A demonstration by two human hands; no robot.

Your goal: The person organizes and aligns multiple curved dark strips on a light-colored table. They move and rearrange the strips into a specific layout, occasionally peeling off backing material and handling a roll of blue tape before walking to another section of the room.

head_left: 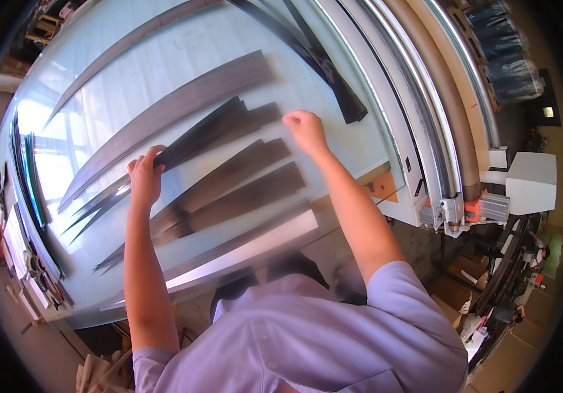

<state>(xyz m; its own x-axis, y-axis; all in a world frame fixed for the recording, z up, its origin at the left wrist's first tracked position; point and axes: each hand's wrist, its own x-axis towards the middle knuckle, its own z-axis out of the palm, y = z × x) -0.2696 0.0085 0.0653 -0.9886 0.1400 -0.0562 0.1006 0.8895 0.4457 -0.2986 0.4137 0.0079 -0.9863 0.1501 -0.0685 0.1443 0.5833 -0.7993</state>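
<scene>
My left hand (pixel 145 173) is closed round the edge of a dark, thin, tapered strip (pixel 206 131), part of a fanned stack on the glass tabletop. My right hand (pixel 306 131) has its fingers curled together at the wide right end of that stack. Whatever might be between those fingertips is hidden. Just beyond lies a long grey curved strip (pixel 183 98). Nearer to me, more dark strips (pixel 229 169) are fanned out, with another brown-grey strip (pixel 255 196) beside them. A strip with a pale, shiny face (pixel 249 249) rests along the near edge.
Several dark strips (pixel 330 82) lie crossed at the far right of the glass table (pixel 360 147). Along its right side runs a long machine with metal rails (pixel 448 141) and a roll (pixel 419 39). A white box (pixel 531 183) and wrapped black rolls (pixel 501 49) stand beyond.
</scene>
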